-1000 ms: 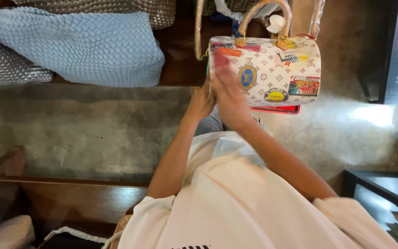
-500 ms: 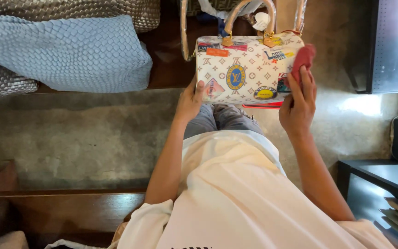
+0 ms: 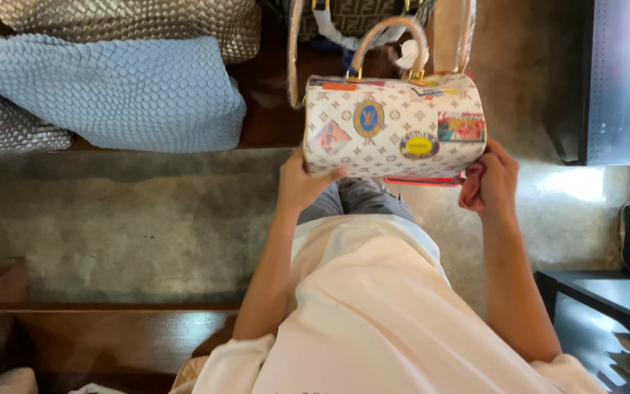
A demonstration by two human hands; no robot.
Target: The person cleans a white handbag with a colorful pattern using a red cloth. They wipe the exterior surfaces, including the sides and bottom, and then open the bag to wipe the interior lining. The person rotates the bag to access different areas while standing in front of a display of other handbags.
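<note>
We grip the white barrel-shaped patterned handbag with coloured patches (image 3: 395, 128) at both ends, left hand (image 3: 302, 182) at seven o'clock, right hand (image 3: 488, 182) at four, above the floor; loose grip risks dropping it.

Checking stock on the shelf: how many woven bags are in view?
3: a light blue woven bag in front, a grey one behind it, another grey one at far left. More may be hidden.

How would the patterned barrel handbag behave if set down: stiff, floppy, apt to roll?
The handbag probably holds its shape: its sides stay taut between left hand and right hand. Being cylindrical, it might roll. Handle stands arched, so likely stiff.
</note>
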